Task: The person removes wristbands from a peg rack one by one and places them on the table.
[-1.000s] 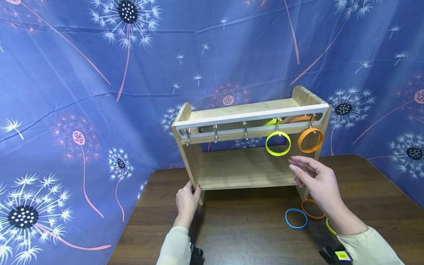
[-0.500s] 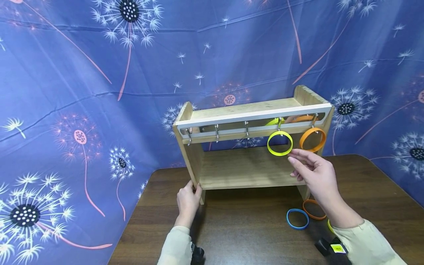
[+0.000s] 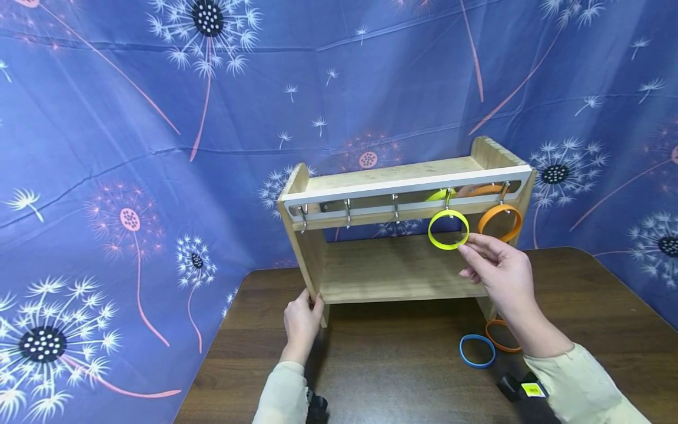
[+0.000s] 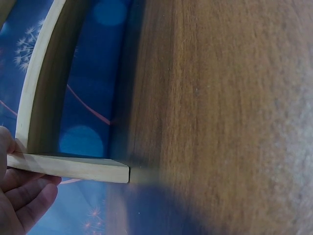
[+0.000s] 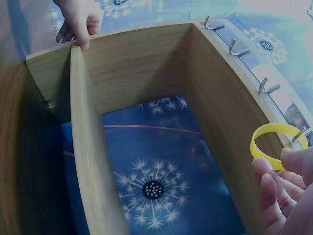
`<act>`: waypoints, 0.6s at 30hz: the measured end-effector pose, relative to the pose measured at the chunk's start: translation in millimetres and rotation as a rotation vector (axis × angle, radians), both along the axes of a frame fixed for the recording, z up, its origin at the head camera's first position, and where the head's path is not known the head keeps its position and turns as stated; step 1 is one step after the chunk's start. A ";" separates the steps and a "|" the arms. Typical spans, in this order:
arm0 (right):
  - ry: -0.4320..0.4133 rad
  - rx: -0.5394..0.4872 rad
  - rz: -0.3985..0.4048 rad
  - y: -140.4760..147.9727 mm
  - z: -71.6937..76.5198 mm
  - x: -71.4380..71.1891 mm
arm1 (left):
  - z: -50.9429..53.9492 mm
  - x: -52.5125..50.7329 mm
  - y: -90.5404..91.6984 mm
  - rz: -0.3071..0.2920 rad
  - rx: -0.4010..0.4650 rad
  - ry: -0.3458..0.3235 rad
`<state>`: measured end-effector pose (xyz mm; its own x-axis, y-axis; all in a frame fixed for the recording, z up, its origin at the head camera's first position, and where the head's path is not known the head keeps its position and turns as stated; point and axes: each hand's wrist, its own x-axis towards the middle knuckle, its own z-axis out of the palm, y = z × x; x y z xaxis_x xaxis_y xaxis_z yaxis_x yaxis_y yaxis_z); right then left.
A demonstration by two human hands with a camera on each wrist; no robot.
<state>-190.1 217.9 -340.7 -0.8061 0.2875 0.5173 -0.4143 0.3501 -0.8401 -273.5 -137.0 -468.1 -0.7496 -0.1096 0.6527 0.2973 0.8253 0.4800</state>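
Note:
My left hand (image 3: 301,321) grips the lower left side of a wooden shelf (image 3: 392,268), thumb in front. In the left wrist view, its fingers (image 4: 32,198) lie along the outer face of the side panel. A yellow silicone wristband (image 3: 446,247) hangs on a metal hook of the rail along the shelf's upper front. My right hand (image 3: 503,268) pinches its lower right edge between thumb and fingers. The right wrist view shows the thumb against the yellow wristband (image 5: 254,145). An orange wristband (image 3: 482,221) hangs on the hook at the far right, just behind the right hand.
On the brown table (image 3: 381,365) lie a blue wristband (image 3: 478,366) and an orange wristband (image 3: 502,348), in front of the shelf's right end. Three bare hooks (image 3: 395,209) stick out along the rail's left part. A blue dandelion-print cloth (image 3: 238,118) hangs behind.
My right hand has moved up and slightly left, from below the yellow wristband to pinching its edge. The left hand has kept its grip on the shelf.

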 end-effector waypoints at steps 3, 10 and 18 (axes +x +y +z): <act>0.004 -0.008 -0.007 -0.6 1.1 -0.8 | 1.2 0.7 0.1 -0.002 -0.001 -0.002; -0.004 -0.037 -0.001 0.1 1.1 -1.6 | 0.0 -0.3 0.4 0.004 -0.006 -0.004; 0.030 -0.083 -0.009 -0.8 4.1 -2.7 | -0.9 -1.0 0.2 0.007 -0.004 -0.013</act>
